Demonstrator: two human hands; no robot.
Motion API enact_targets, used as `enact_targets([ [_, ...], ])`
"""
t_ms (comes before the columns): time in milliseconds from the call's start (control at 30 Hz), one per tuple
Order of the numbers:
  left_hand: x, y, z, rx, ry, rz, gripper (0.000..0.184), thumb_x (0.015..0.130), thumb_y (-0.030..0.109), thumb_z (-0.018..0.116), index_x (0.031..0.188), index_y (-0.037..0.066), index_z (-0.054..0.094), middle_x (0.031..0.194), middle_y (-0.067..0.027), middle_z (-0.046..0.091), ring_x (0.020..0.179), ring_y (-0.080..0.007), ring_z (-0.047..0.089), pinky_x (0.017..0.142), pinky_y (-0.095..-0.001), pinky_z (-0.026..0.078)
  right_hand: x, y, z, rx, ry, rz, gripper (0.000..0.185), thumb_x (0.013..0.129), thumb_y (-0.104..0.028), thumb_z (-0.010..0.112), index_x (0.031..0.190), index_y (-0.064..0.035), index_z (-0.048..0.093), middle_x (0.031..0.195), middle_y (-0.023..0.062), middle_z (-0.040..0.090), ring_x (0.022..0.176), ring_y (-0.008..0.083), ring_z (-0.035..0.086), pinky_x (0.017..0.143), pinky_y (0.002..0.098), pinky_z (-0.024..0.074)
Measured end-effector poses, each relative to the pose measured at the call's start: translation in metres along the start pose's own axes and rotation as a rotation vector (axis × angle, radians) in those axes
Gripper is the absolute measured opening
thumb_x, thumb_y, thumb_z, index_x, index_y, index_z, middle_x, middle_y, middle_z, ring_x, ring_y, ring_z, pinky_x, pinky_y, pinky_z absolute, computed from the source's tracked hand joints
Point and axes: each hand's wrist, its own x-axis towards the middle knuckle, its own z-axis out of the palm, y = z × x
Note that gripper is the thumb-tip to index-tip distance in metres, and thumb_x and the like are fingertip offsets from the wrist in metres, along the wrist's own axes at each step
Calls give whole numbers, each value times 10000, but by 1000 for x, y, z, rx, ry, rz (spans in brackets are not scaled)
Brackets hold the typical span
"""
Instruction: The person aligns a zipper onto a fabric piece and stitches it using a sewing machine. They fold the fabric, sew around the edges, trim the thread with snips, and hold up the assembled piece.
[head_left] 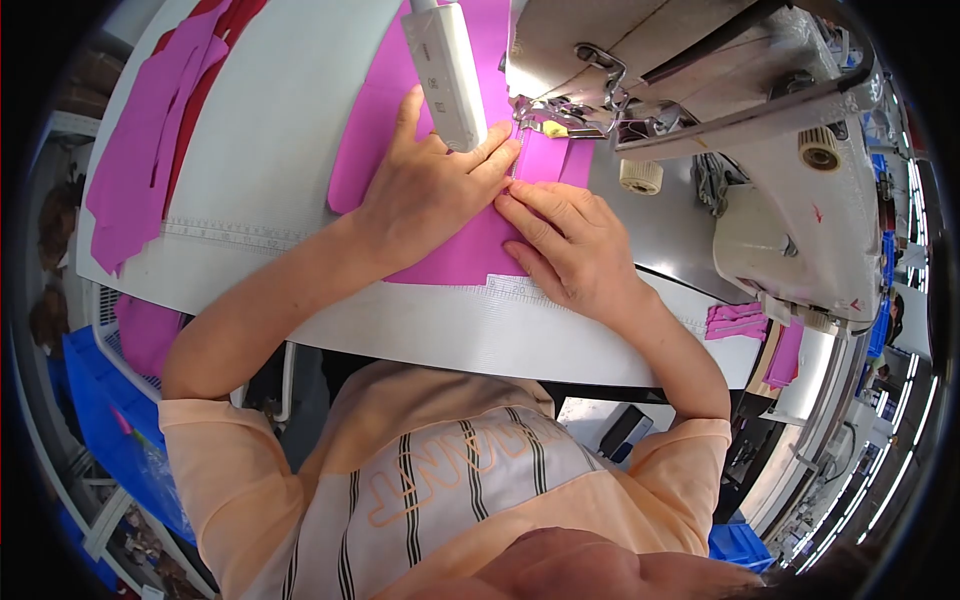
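Shirt: a pale orange and white shirt (430,480) with dark stripes, worn by the person seated at the bench (420,335).
Left hand: the left hand (430,185) lies palm down on the pink cloth (450,255), its grip spread apart, two fingertips pointing at the needle area.
Right hand: the right hand (580,240) rests on the same cloth, thumb apart from the fingers, forefinger close by the left fingertips; whether its grip pinches the fabric, I cannot tell.
Pink cloth: spread on the bench under both hands, running up to the presser foot (533,123).
Sewing machine: the white sewing machine (760,150) stands over the cloth, to the right; a slim white device (445,80) hangs above the left hand.
Bench, right: small pink strips (735,321) lie near the edge.
Bench, left: pink cut pieces (150,160) lie partly over red cloth (200,90).
White basket: beneath the bench's left end, a mesh-sided basket (105,310) holds bunched pink fabric (150,335).
Blue bin: just beside that, a blue container (110,400) with clear plastic (155,465) in it.
Blue crate: a blue crate (738,545) sits at lower right; its contents are hidden.
Far right: blue bins (887,250), too small to read inside.
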Motion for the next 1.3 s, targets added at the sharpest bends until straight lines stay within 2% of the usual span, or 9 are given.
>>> enact_targets([
  [433,1,1,0,-25,-18,-15,271,818,113,576,1068,42,655,1118,-65,652,718,-196,659,1039,-569,246,6,5,-1,-19,-5,43,358,747,-178,700,1081,-67,634,1113,55,590,969,218,584,771,339,487],
  [633,1,1,-1,-12,-15,-18,286,799,112,600,1066,23,649,1112,-63,648,790,-199,654,1033,-556,256,8,9,-1,-22,1,35,349,755,-177,692,1078,-59,630,1118,56,595,935,216,601,751,338,497],
  [733,3,3,-4,-71,-17,-44,293,782,119,619,1056,24,653,1105,-61,650,805,-196,648,1027,-553,267,7,8,-1,11,-45,94,418,725,-168,716,1125,-82,629,1142,61,602,1014,241,582,844,349,482],
  [833,1,3,-5,-55,-23,-26,298,789,135,628,1069,34,648,1118,-55,644,822,-192,642,1029,-551,269,8,12,-1,28,-34,82,416,727,-172,716,1123,-79,627,1142,62,602,1013,245,582,844,352,483],
  [933,-5,4,-6,-106,-35,-55,320,804,202,649,1089,57,643,1106,-42,642,868,-191,634,1037,-549,262,9,13,1,-40,12,27,357,756,-190,695,1080,-57,624,1135,55,587,906,206,623,716,333,509],
  [1033,-5,1,-9,-92,-40,-42,370,796,292,671,1100,84,641,1110,-29,643,875,-204,634,1043,-550,254,8,9,0,8,-27,98,403,734,-170,713,1118,-78,628,1143,60,602,1017,246,581,841,351,485],
  [1133,-4,-3,-10,-107,-80,-30,418,768,343,686,1102,95,641,1116,-23,642,877,-219,636,1047,-550,245,8,9,-1,15,-33,102,403,732,-172,716,1114,-80,630,1140,57,604,1012,245,583,841,352,484],
  [1233,-3,-4,-12,-134,-60,-30,415,763,334,693,1096,92,640,1110,-21,642,885,-224,631,1048,-548,241,10,12,0,-36,11,29,359,755,-187,695,1085,-67,622,1130,44,588,906,208,623,691,321,514],
  [1300,-2,-4,-12,-126,-71,-36,408,760,323,696,1089,88,641,1098,-16,641,888,-212,628,1047,-548,241,10,15,2,-36,22,20,360,753,-185,696,1086,-69,622,1130,43,590,915,211,622,699,323,516],
])
